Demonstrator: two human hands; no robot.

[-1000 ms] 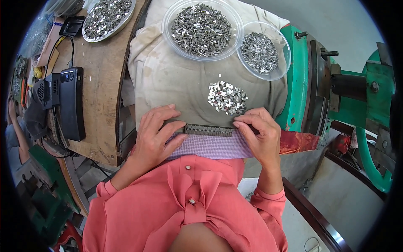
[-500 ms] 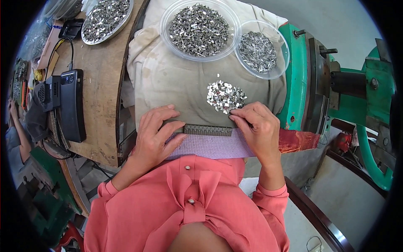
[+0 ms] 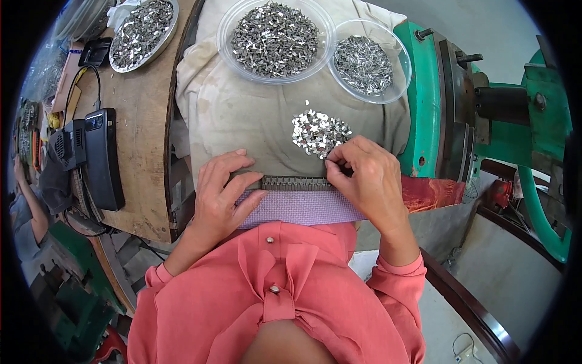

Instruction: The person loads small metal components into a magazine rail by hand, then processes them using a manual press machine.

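A dark slotted metal bar (image 3: 295, 183) lies crosswise in front of me, along the far edge of a purple woven cloth (image 3: 291, 206). My left hand (image 3: 221, 191) has its thumb and forefinger closed about the bar's left end, with the other fingers apart on the grey cloth. Beyond the bar sits a small pile of shiny flat metal pieces (image 3: 320, 132). My right hand (image 3: 367, 173) is closed in a pinch by the pile's near edge, just above the bar's right end. Whatever lies between those fingertips is too small to make out.
Past the pile stand a large clear tub of small metal parts (image 3: 276, 41) and a smaller tub of metal pins (image 3: 364, 65). Green machinery (image 3: 422, 103) borders the right. The wooden table (image 3: 142, 121) at left bears a black power bank (image 3: 103, 158) and a dish of parts (image 3: 144, 33).
My right thumb and forefinger have drawn closer together at the pile's near edge. My left hand stays at the bar's end. The whole view has shifted slightly.
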